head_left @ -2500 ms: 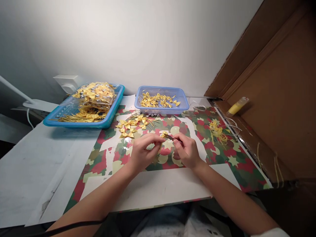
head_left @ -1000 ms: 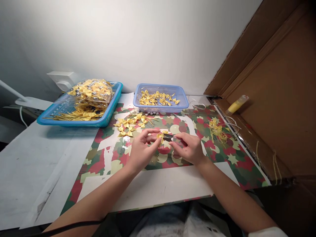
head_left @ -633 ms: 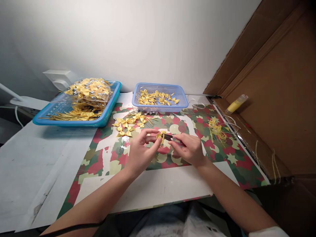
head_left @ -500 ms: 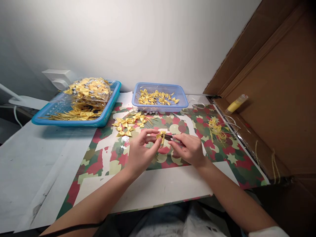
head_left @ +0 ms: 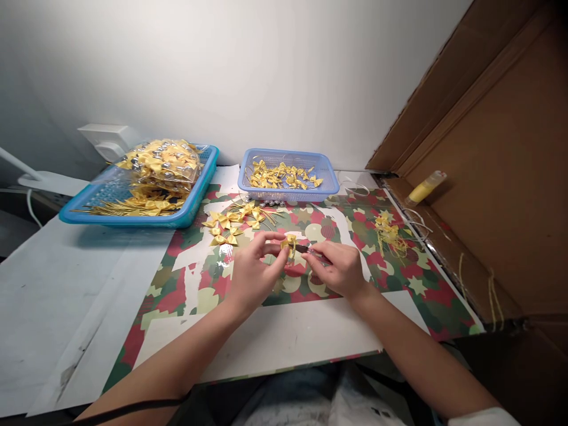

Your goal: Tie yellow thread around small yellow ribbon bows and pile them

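My left hand (head_left: pixel 254 271) pinches a small yellow ribbon bow (head_left: pixel 289 242) between thumb and fingers above the patterned mat (head_left: pixel 412 278). My right hand (head_left: pixel 338 269) grips a thin dark tool (head_left: pixel 306 250), likely small scissors or tweezers, whose tip meets the bow. Both hands hover just over the middle of the mat.
Several loose yellow bows (head_left: pixel 233 223) lie beyond my hands. A small blue basket (head_left: pixel 287 176) of bows and a large blue tray (head_left: pixel 141 188) with bagged bows stand at the back. Yellow thread scraps (head_left: pixel 389 234) lie right. A cardboard wall (head_left: pixel 497 154) with a yellow tube (head_left: pixel 425 187) bounds the right.
My hands stay together on the bow and tool, lifted slightly off the mat compared with the oldest frame. The view has shifted a little.
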Tool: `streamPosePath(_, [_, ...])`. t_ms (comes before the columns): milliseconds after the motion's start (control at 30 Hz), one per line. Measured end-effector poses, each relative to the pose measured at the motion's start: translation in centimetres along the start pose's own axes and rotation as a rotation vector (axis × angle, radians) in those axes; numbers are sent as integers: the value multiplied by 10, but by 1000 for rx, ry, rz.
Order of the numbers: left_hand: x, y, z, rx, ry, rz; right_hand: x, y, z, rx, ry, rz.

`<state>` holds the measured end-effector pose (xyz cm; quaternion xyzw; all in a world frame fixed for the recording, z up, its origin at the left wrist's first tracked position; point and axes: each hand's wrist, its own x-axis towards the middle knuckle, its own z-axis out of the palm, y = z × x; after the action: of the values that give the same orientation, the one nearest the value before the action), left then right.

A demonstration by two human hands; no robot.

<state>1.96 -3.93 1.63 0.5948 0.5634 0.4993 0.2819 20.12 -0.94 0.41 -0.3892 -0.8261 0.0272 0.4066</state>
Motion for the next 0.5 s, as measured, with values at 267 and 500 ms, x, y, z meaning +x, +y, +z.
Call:
streamPosePath(267, [1, -3, 0, 3, -23, -3, 0, 0, 1, 93, -11, 105])
streamPosePath(500, [0, -5, 2, 335, 106, 338, 0, 0, -1, 75, -4, 89])
